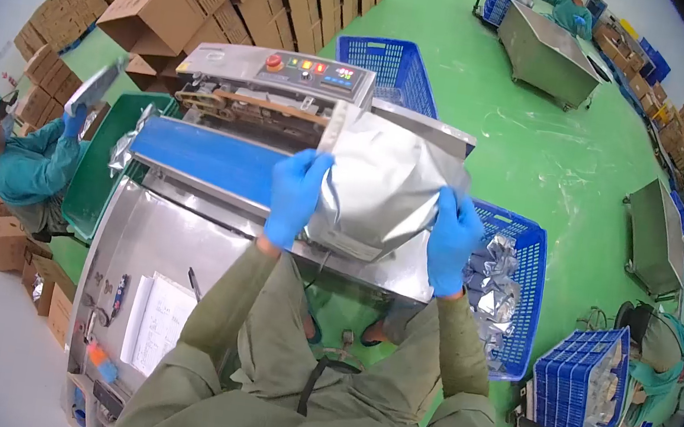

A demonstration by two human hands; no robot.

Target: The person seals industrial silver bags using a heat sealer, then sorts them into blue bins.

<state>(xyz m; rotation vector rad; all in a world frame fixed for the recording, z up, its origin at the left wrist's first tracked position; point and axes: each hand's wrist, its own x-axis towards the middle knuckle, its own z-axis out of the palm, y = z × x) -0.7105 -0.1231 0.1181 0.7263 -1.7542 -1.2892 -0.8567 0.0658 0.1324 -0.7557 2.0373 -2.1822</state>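
Observation:
A silver foil bag (385, 186) is held up in front of me, over the right end of a band sealing machine (231, 67). My left hand (294, 196), in a blue glove, pinches the bag's left edge near the blue conveyor belt (203, 157). On the other side, my blue-gloved right hand (454, 240) grips the right edge between thumb and fingers. The bag looks creased, and its contents are hidden. Just right of that hand stands a blue basket (531, 284) holding several foil bags (490, 291).
An open notebook (160, 323), a pen (194, 283) and scissors (102, 315) lie on the steel table at left. A green bin (93, 179) stands beside a seated co-worker (29, 170). Another blue basket (389, 63) sits behind the machine. Stacked cartons (179, 7) fill the far left.

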